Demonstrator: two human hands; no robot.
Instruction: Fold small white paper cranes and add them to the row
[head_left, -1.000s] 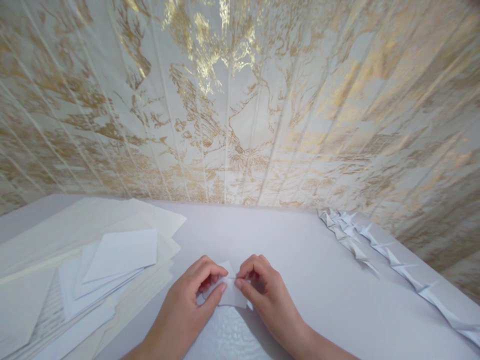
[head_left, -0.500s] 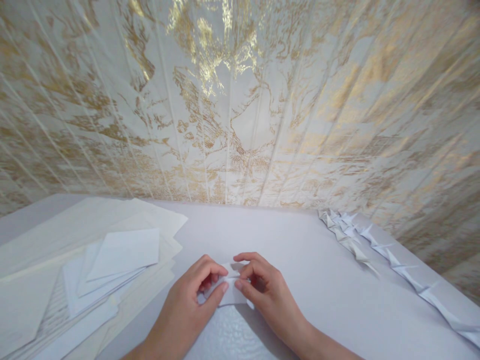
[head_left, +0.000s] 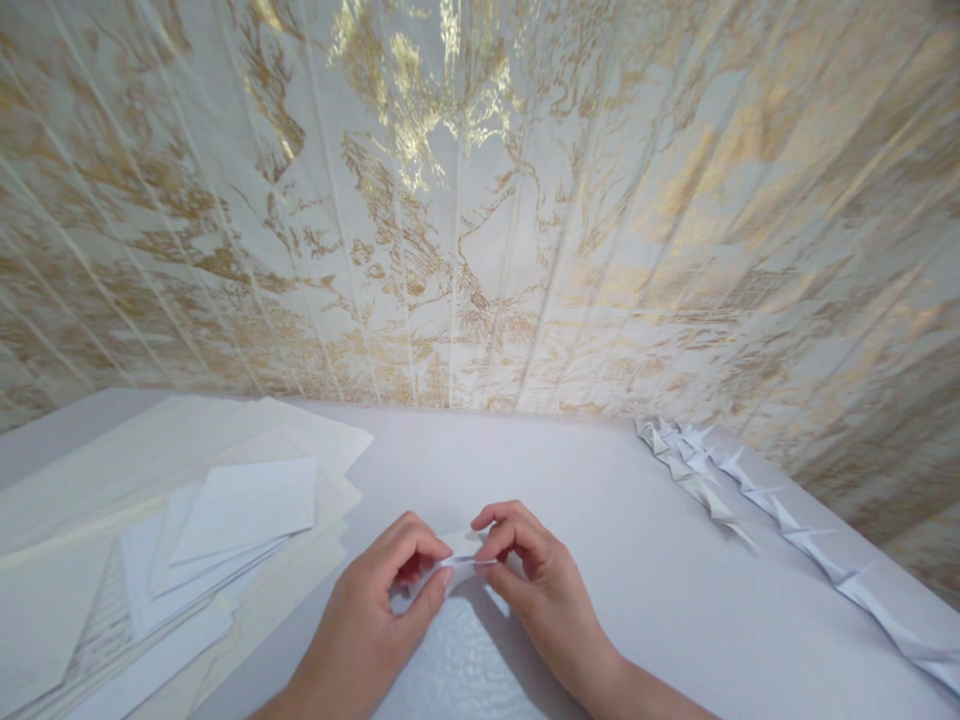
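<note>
Between my two hands is a small piece of white folded paper point(head_left: 463, 546), just above the table at the front middle. My left hand point(head_left: 390, 600) pinches its left side between thumb and index finger. On the other side, my right hand point(head_left: 536, 575) grips the right end the same way, with the fingers curled. A fold edge runs across between the fingertips as a thin line. Parts of the paper are hidden behind the fingers of both hands.
White paper sheets point(head_left: 247, 510) lie in a loose stack at the left, over larger cream sheets point(head_left: 300, 420). Along the right edge of the white table point(head_left: 600, 480) stand rows of folded paper pieces point(head_left: 795, 540). A gold-patterned curtain point(head_left: 465, 250) hangs behind.
The near part of the paper has tipped, so its front face no longer shows and a thin fold edge does. Both hands keep their pinch with only slight shifts.
</note>
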